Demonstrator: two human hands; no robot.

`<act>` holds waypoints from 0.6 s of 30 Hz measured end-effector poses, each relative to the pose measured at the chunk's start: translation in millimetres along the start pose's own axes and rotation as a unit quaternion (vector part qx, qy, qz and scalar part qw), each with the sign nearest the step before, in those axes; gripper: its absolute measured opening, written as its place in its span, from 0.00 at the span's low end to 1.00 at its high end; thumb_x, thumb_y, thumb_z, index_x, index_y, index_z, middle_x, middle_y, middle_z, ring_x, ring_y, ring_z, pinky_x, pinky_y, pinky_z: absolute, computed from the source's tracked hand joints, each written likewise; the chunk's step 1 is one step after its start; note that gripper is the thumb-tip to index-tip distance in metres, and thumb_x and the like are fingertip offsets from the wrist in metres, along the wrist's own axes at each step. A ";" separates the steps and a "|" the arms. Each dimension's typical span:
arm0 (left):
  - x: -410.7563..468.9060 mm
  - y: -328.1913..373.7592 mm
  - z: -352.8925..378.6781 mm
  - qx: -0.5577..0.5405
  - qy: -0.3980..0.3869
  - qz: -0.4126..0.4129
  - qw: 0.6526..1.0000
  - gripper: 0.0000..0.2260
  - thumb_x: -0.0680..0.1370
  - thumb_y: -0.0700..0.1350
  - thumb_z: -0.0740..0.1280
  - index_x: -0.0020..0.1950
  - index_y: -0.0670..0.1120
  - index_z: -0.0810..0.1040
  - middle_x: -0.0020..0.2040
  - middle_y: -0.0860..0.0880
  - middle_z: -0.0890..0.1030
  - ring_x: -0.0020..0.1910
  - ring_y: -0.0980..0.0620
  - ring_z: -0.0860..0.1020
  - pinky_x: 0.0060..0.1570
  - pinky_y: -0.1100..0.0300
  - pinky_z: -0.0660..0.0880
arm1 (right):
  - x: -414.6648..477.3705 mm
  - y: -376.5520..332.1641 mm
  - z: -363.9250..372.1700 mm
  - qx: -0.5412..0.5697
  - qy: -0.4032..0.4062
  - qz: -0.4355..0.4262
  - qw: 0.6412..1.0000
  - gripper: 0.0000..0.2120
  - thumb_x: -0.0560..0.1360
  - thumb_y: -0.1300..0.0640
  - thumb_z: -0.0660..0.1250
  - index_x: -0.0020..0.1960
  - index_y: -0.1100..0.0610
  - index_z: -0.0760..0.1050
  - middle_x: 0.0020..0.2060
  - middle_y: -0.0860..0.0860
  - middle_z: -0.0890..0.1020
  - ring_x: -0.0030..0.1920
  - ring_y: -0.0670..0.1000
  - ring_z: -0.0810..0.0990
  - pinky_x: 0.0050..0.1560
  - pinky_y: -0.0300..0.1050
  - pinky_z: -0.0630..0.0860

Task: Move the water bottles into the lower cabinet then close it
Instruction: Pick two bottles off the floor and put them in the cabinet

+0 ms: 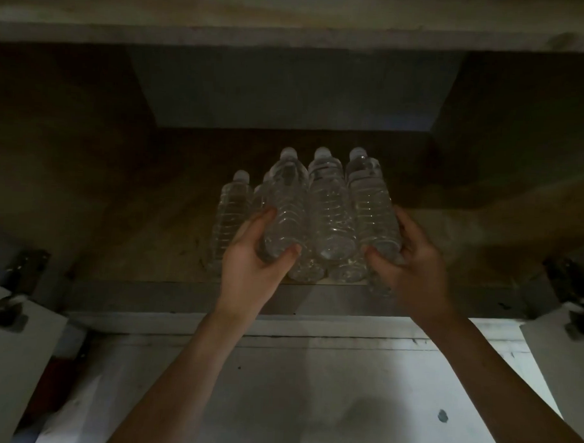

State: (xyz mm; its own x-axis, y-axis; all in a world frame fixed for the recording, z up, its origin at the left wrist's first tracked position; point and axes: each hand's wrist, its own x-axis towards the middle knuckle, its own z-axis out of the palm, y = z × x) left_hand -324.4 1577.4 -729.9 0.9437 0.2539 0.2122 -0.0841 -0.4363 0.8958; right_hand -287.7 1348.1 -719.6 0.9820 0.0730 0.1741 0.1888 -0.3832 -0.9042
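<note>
Inside the dark lower cabinet [85,178], clear water bottles [331,209] lie stacked at frame centre; left hand [252,256] and right hand [412,260] fingers clamp the outer bottles.

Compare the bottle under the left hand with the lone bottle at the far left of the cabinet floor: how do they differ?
The gripped bottle is held by the left hand; the far-left bottle is untouched. The gripped bottle lies on top of other bottles; the far-left bottle lies lower, on the cabinet floor. Both are clear, ribbed, white-capped, caps pointing inward.
</note>
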 end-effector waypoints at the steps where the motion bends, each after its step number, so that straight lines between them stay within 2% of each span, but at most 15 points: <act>1: -1.1 -1.7 0.6 0.005 0.001 0.004 1.000 0.32 0.71 0.58 0.71 0.73 0.50 0.71 0.70 0.55 0.72 0.69 0.56 0.72 0.66 0.50 0.73 | -0.5 1.1 1.6 0.005 0.001 0.003 1.000 0.35 0.67 0.40 0.74 0.72 0.44 0.69 0.62 0.42 0.80 0.62 0.46 0.80 0.60 0.55 0.80; 4: -8.2 -2.3 0.2 0.034 0.005 0.014 0.999 0.29 0.74 0.52 0.73 0.73 0.49 0.70 0.71 0.54 0.72 0.70 0.56 0.71 0.68 0.51 0.72 | -6.3 1.3 4.2 0.004 0.019 0.009 1.000 0.31 0.71 0.50 0.74 0.72 0.46 0.69 0.62 0.39 0.80 0.61 0.41 0.79 0.61 0.47 0.79; 6: -20.2 0.6 -3.6 0.076 0.005 0.014 0.997 0.27 0.76 0.48 0.73 0.73 0.47 0.70 0.71 0.52 0.72 0.69 0.57 0.70 0.69 0.61 0.68 | -17.5 0.4 4.4 -0.027 0.043 0.015 0.999 0.29 0.73 0.52 0.74 0.72 0.49 0.70 0.60 0.35 0.78 0.58 0.33 0.77 0.61 0.36 0.76; 8: -39.5 8.0 -10.9 0.136 0.000 0.029 0.990 0.25 0.77 0.48 0.71 0.72 0.45 0.71 0.68 0.49 0.74 0.66 0.61 0.69 0.66 0.74 0.63 | -34.9 -1.8 2.3 -0.066 0.060 0.029 0.996 0.28 0.74 0.52 0.74 0.72 0.51 0.70 0.62 0.40 0.78 0.60 0.38 0.76 0.61 0.36 0.76; 9: -49.4 14.0 -16.2 0.157 -0.010 0.030 0.987 0.23 0.77 0.49 0.69 0.71 0.44 0.72 0.66 0.48 0.75 0.65 0.61 0.69 0.64 0.76 0.62 | -45.6 -4.9 0.0 -0.087 0.059 0.036 0.994 0.28 0.74 0.51 0.73 0.71 0.52 0.70 0.64 0.46 0.77 0.61 0.43 0.77 0.62 0.39 0.76; 11: -69.5 30.3 -31.7 0.197 -0.050 0.029 0.979 0.22 0.78 0.52 0.64 0.70 0.45 0.73 0.65 0.47 0.77 0.65 0.55 0.72 0.65 0.68 0.66 | -68.5 -21.1 -6.7 -0.133 0.037 0.061 0.989 0.26 0.75 0.48 0.71 0.71 0.52 0.70 0.66 0.51 0.76 0.64 0.51 0.76 0.63 0.41 0.73; 14: -95.6 73.8 -61.6 0.282 -0.149 0.020 0.947 0.23 0.81 0.56 0.56 0.71 0.46 0.73 0.68 0.46 0.76 0.67 0.45 0.72 0.66 0.50 0.70 | -98.7 -66.6 -25.4 -0.202 -0.016 0.090 0.975 0.25 0.76 0.46 0.68 0.71 0.54 0.71 0.67 0.53 0.76 0.66 0.54 0.75 0.63 0.41 0.70; 18: -112.4 174.3 -107.6 0.334 -0.238 0.002 0.912 0.25 0.81 0.59 0.51 0.70 0.47 0.74 0.68 0.47 0.76 0.68 0.44 0.73 0.68 0.48 0.69 | -123.0 -163.3 -71.3 -0.258 -0.062 0.085 0.960 0.22 0.78 0.49 0.68 0.68 0.57 0.73 0.62 0.56 0.79 0.63 0.56 0.75 0.62 0.44 0.70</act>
State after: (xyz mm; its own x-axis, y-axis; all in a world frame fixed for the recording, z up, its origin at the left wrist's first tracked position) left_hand -479.5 1565.8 -555.6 0.9891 -0.0842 -0.1211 -0.0252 -0.9057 0.4232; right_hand -439.4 1336.0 -565.5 0.9971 0.0664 -0.0363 0.0317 -0.8021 -0.5964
